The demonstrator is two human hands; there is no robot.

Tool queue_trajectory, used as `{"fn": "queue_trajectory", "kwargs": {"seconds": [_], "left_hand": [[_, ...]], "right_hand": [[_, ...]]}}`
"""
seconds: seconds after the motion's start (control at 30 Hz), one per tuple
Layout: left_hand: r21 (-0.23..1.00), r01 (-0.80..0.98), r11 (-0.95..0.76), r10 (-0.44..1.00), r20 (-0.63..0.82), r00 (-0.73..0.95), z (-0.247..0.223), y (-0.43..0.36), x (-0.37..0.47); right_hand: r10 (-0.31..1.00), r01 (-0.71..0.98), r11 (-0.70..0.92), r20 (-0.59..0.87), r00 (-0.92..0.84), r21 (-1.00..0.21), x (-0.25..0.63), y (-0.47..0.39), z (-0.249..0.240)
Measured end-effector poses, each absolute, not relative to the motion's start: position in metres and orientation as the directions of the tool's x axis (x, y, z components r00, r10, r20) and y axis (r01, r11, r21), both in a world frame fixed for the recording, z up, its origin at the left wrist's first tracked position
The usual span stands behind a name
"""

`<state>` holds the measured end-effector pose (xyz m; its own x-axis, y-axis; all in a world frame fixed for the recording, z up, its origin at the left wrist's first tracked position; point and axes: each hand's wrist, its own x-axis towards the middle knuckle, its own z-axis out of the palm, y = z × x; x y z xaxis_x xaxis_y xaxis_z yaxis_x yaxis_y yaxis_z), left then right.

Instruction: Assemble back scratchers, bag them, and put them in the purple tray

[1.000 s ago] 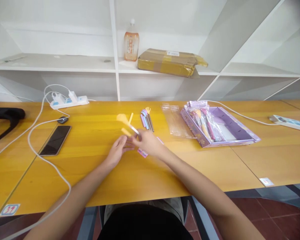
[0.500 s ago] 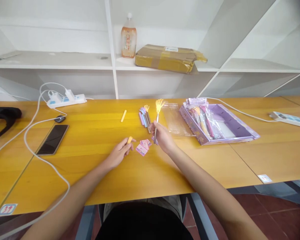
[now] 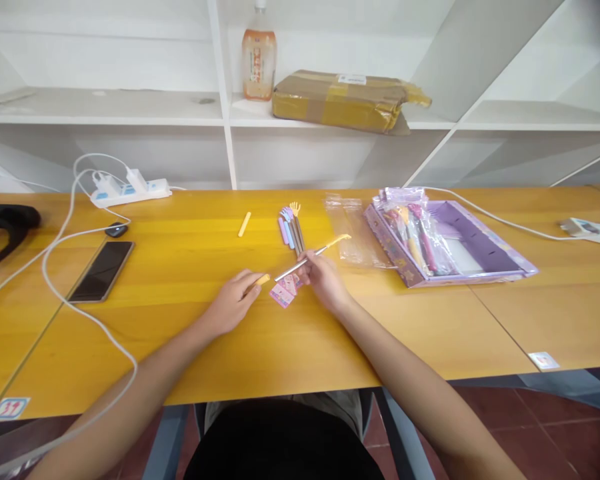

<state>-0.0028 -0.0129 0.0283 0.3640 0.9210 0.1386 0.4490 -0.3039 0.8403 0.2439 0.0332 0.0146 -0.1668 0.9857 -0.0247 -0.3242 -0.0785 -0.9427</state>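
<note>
My right hand (image 3: 325, 280) grips a back scratcher (image 3: 291, 269) by its metal shaft; its yellow claw end points right and away, its bare end left. Closed around a short yellow handle (image 3: 263, 279), my left hand (image 3: 236, 303) holds it close to that bare end, a small gap apart. Under the shaft lie small pink cards (image 3: 282, 297). Just beyond my right hand are more back scratcher parts (image 3: 296, 230), with claw heads and dark shafts, beside purple and blue handles (image 3: 287, 233). Another yellow handle (image 3: 245, 225) lies alone farther back.
At right, a purple display box (image 3: 485, 233) holds bagged back scratchers (image 3: 420, 240); clear plastic bags (image 3: 355, 233) lie beside it. A phone (image 3: 103, 271), white cable (image 3: 93, 320) and power strip (image 3: 133, 191) occupy the left. Shelves behind carry a bottle (image 3: 259, 63) and taped carton (image 3: 340, 100).
The back scratcher has tipped from upright to nearly level, its bare end now facing the yellow handle. My left hand has turned the handle toward it. The view has shifted slightly.
</note>
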Motion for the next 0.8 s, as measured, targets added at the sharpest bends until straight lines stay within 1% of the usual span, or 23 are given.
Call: {"fn": "queue_trajectory", "kwargs": {"seconds": [0.23,0.4,0.63,0.8], "left_hand": [[0.809,0.488,-0.328,0.906,0.123,0.405,0.0250,-0.0151,-0.0010],[0.796,0.514,-0.320,0.918,0.127,0.376,0.0238,-0.0144,-0.0003],[0.800,0.511,-0.315,0.934,0.167,0.315,0.0238,-0.0143,-0.0007],[0.789,0.519,-0.330,0.931,0.183,0.315,0.0256,-0.0165,-0.0019]], "right_hand": [[0.990,-0.287,-0.009,0.033,-0.138,-0.958,0.2488,0.0374,0.0154],[0.982,-0.224,-0.017,0.025,-0.185,-0.974,0.2467,0.0339,0.0174],[0.984,-0.202,-0.001,0.035,-0.174,-0.979,0.2472,0.0357,0.0140],[0.973,-0.192,0.012,0.055,-0.223,-0.981,0.2476,0.0340,0.0144]]}}
